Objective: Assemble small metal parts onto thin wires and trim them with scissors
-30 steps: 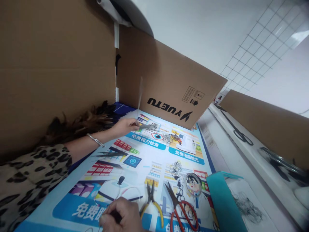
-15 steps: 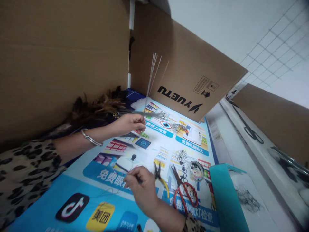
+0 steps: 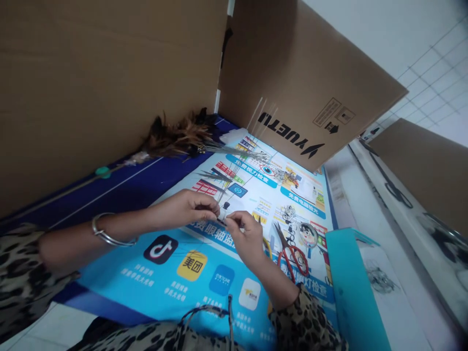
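My left hand (image 3: 190, 209) is pinched on a small bunch of thin feathers (image 3: 243, 151) whose pale quills rise up towards the cardboard wall. My right hand (image 3: 246, 234) meets it fingertip to fingertip, pinched at the base of the bunch, with a fine thread or wire I can barely make out. Both hands hover over a blue printed poster (image 3: 204, 273) that covers the table. A metal bangle (image 3: 107, 236) sits on my left wrist.
Red-handled scissors (image 3: 292, 253) and yellow-handled pliers lie just right of my right hand, beside a round badge (image 3: 309, 234) and small metal findings. A pile of brown feathers (image 3: 179, 136) lies at the back left. Cardboard walls (image 3: 310, 83) enclose the table; a teal box (image 3: 351, 287) stands at the right.
My left hand drew the feather bunch back from the far end of the poster towards me. My right hand rose from the poster to meet it. The view tilted down.
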